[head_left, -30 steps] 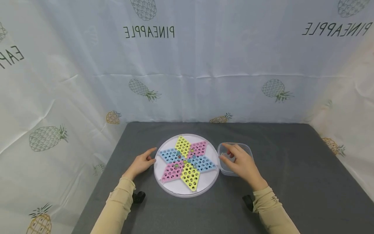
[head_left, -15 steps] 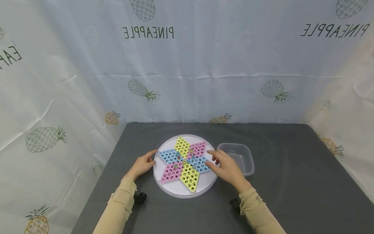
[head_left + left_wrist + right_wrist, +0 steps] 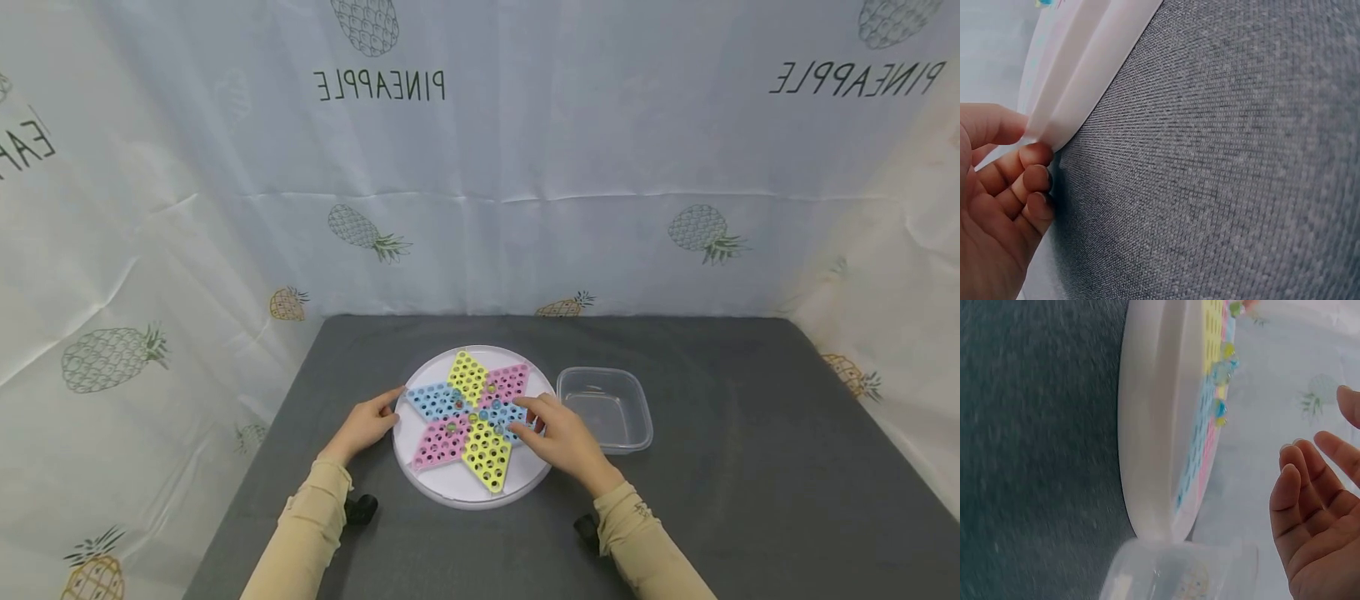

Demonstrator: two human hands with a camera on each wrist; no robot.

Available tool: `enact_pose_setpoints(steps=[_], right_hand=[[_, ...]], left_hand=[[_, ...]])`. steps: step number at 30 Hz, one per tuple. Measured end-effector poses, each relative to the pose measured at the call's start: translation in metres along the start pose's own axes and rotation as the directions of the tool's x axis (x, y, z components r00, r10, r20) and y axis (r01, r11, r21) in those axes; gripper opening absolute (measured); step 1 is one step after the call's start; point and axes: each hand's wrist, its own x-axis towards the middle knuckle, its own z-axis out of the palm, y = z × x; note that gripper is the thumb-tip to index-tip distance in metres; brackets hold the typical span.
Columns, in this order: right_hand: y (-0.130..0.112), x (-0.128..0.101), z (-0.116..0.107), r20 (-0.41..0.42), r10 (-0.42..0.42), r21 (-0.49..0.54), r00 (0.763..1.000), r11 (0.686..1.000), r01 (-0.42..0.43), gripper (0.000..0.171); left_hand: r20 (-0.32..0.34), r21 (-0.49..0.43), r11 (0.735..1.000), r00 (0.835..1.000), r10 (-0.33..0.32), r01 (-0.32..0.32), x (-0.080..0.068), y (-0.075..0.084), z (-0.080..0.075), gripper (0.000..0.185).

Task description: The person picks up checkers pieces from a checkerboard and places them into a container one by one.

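Board (image 3: 457, 482) partly behind right hand (image 3: 561, 437)

Rd white plastic board (image 3: 450, 482) w/ 6-pt star (image 3: 487, 454) of yel., pink & blue perforated diamonds lies flat on the dk grey table (image 3: 750, 467); L hand (image 3: 365, 423) has fingertips at its rim. Small shiny marbles (image 3: 452, 427), incl. blue, green & yel., sit nr the star's ctr. R hand (image 3: 561, 433) hovers above the rt-hand blue diamond (image 3: 507, 415), thumb & index apart. Clear rectangular plastic tub (image 3: 609, 414) stands upright, open, right by the board.
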Motion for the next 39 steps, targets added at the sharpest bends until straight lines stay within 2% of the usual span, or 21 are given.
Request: enact_pose_setpoints(steps=[7, 18, 22, 39], right_hand=[[0.0, 0.003, 0.015, 0.052, -0.009, 0.003, 0.999, 1.0, 0.009, 0.034], [0.0, 0.014, 0.026, 0.14, 0.092, -0.003, 0.986, 0.996, -0.093, 0.025], [0.0, 0.014, 0.028, 0.173, 0.122, 0.002, 0.977, 0.992, -0.124, 0.024], [0.001, 0.019, 0.037, 0.209, 0.168, -0.037, 0.963, 0.986, -0.164, 0.026]], left_hand=[[-0.004, 0.002, 1.0, 1.0, -0.005, 0.005, 0.0, 0.0, 0.001, 0.05], [0.016, 0.005, 1.0, 1.0, 0.018, -0.018, 0.002, 0.004, -0.001, 0.051], [0.021, 0.003, 1.0, 1.0, 0.007, -0.007, 0.002, 0.003, -0.001, 0.051], [0.031, 0.023, 1.0, 0.999, 0.015, -0.016, 0.003, 0.001, 0.0, 0.052]])
